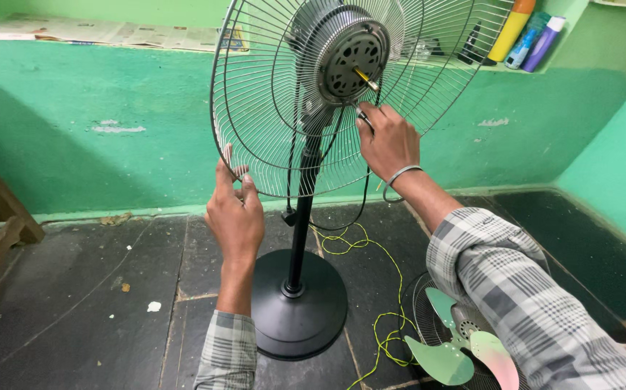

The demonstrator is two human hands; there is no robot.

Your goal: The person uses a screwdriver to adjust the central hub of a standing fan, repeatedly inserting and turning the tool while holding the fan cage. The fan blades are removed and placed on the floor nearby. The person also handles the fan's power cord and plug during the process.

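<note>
A tall black pedestal fan with a round silver wire back guard (255, 108) stands on the dark stone floor (74, 289), in the middle of the view and close to the green wall (74, 108). Its grey metal motor (349, 54) sits at about 12 o'clock in the picture, with a short brass shaft (365, 79) poking out toward the person and a little down to 4 o'clock. The left hand (235, 213) has its grip partly open, fingers up, touching the low rim of the guard at about 7 o'clock of the wire circle. The right hand (387, 141) has its grip closed on the wires just under the shaft; if it pinches some small part there, I cannot tell. The wire guard looks light and springy, so it may bend if squeezed hard; the thick outer rim is the best place to hold it. The fan's long line runs straight up and down along the black pole (303, 217) to the round heavy black base (298, 307), which looks like it keeps it steady. A thin yellow-green cord (385, 289) curls on the floor. At 5 o'clock lie pale green fan blades (446, 354) on another wire guard (428, 318). Coloured bottles (526, 32) stand on a shelf at 1 o'clock
</note>
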